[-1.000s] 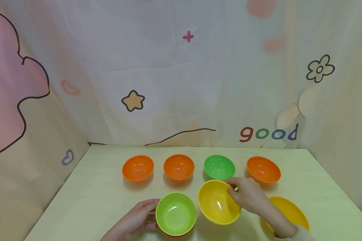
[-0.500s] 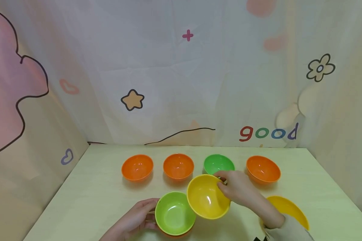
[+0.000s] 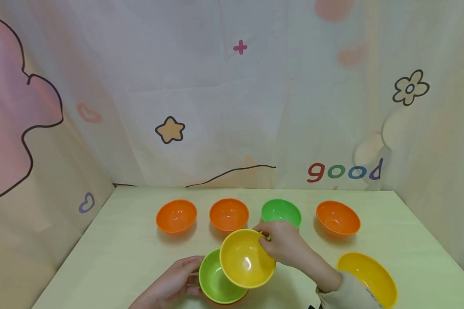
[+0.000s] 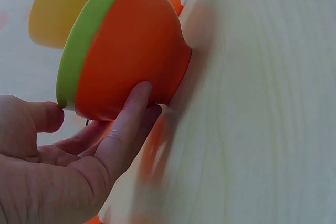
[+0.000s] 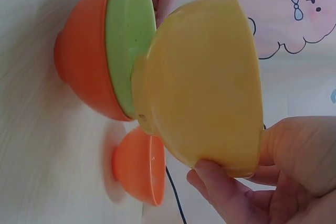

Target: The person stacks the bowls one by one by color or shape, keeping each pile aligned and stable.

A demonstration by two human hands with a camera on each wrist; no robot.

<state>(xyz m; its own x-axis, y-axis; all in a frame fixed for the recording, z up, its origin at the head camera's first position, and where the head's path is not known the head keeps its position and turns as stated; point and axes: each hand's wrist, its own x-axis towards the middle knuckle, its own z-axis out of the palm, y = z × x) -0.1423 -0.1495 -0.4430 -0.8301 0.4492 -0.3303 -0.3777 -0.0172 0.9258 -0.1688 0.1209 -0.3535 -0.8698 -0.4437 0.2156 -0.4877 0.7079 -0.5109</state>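
Observation:
A light green bowl (image 3: 216,281) sits nested in an orange bowl (image 4: 134,51), and this stack stands on the table near its front. My left hand (image 3: 179,277) holds the stack from the left, thumb at the green rim and fingers against the orange side. With my right hand (image 3: 286,244) I grip the rim of a yellow bowl (image 3: 247,259) between thumb and fingers. That yellow bowl is tilted above the stack and covers the right part of the green bowl in the head view. In the right wrist view its foot is at the green bowl's opening; contact is unclear.
Along the back of the table (image 3: 116,240) stand two orange bowls (image 3: 176,216) (image 3: 229,214), a green bowl (image 3: 280,212) and a third orange bowl (image 3: 337,218). Another yellow bowl (image 3: 371,274) is at the right, partly behind my right sleeve. A printed curtain (image 3: 216,98) hangs behind.
My right hand has moved left with the yellow bowl, from beside the stack to over the green bowl's right part. The left hand and the stack have stayed in place.

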